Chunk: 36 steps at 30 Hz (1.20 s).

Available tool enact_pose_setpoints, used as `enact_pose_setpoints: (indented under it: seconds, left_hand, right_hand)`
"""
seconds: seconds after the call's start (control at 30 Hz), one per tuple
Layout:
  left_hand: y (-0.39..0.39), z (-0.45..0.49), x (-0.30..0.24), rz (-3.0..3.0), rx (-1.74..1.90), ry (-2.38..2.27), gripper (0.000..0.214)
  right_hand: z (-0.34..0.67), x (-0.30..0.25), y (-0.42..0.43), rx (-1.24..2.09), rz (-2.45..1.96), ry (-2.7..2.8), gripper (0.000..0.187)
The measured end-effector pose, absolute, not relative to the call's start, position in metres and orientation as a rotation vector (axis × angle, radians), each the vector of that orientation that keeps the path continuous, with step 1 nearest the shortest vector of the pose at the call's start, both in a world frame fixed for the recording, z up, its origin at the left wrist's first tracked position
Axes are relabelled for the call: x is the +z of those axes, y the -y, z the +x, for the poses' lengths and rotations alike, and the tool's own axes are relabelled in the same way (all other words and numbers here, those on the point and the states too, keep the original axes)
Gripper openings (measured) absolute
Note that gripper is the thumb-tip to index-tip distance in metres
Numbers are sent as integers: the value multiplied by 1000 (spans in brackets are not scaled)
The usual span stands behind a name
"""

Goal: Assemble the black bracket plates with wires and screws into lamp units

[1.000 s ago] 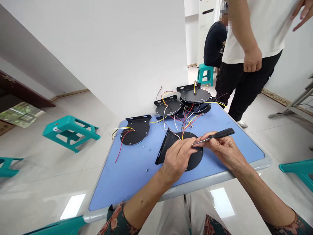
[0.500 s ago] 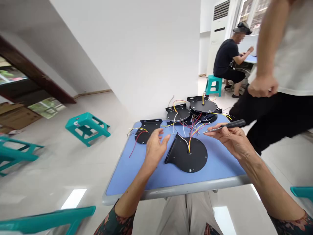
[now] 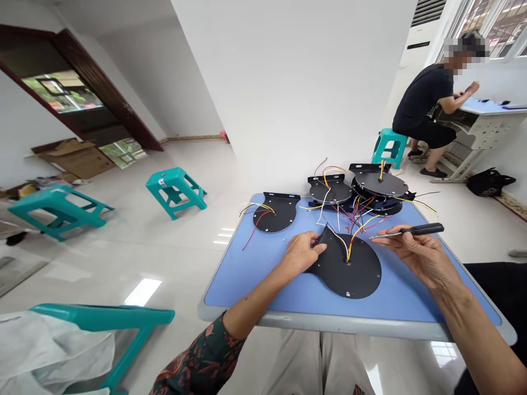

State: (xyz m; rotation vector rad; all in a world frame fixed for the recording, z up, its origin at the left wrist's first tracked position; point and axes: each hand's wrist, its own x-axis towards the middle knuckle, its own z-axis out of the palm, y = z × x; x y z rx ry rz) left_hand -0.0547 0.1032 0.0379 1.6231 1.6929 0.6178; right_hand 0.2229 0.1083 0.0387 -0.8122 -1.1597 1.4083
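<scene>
A black round plate with a bent mounting flange lies in front of me on the blue tabletop; white, yellow and red wires rise from its middle. My left hand grips the flange at its left side, thumb on the near face and fingers behind. In my right hand is a screwdriver with a black handle, its metal tip pointing left, above the table and apart from the plate. A similar wired plate rests at the table's back left. Several more plates are stacked at the back right, their wires tangled.
The blue table has a grey rim and stands against a white pillar. Teal stools stand on the floor to the left. At another desk, back right, a person sits. A cardboard box lies by the doorway.
My left hand has come down and taken hold of the plate's flange. The view has turned left, and the person standing at the right is largely out of view. The screwdriver remains in my right hand.
</scene>
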Motion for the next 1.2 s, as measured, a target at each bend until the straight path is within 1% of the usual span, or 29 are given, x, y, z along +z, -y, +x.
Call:
enact_pose_setpoints:
  seconds: [0.3,0.47,0.7,0.83,1.03,1.2]
  left_hand:
    - [-97,-53,34,1714,599,-1676,12]
    - [-96,-52,35,1728,589,-1686,11]
    - [-92,-56,37,1724,551,-1614,13]
    - [-90,-58,37,1700,521,-1612,18]
    - [-91,-58,32,1685,609,-1623,47]
    - [-95,-55,27,1653,672,-1584,56]
  right_hand:
    - [225,37,-109,1402,-914,1135,28]
    - [224,39,-107,1376,-963,1138,30]
    - [222,41,-104,1394,-899,1142,23]
    - [222,40,-104,1422,-860,1138,21]
    - [222,40,-101,1451,-811,1152,19]
    - [224,39,-100,1479,-796,1145,22]
